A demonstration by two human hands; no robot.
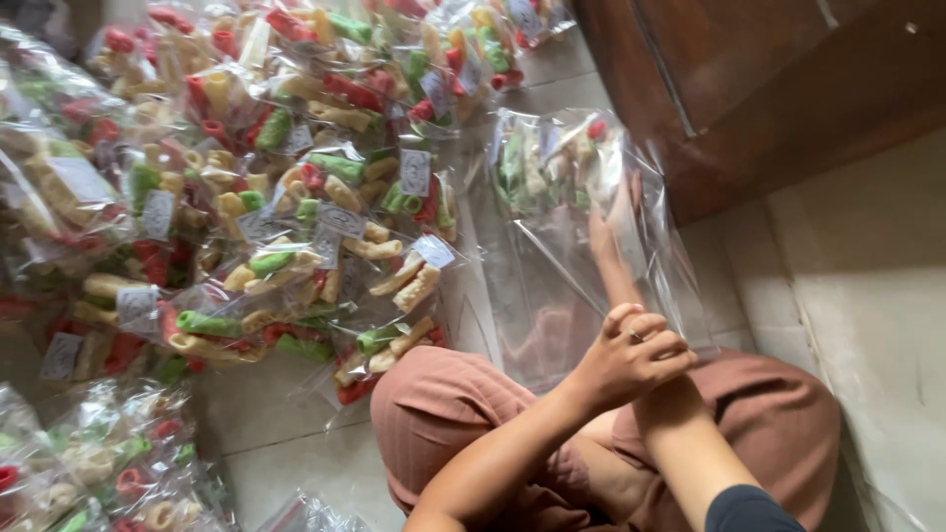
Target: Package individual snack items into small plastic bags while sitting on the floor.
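Clear plastic bag [567, 246] of coloured snacks lying on the floor just ahead of the knees, long axis running away; right hand [603, 236] reaching inside, grip hidden; left hand [631, 355] curling closed around right forearm

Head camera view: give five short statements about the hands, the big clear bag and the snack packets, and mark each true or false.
1. The right hand reaches inside the large clear plastic bag. True.
2. The left hand grips the bag's opening near the right forearm. True.
3. The large clear bag is full to the top. False: only a few snacks sit at its far end.
4. The pile of snack packets lies on a wooden table. False: it lies on the tiled floor.
5. The packets hold tube-shaped snacks in red, green and pale yellow. True.
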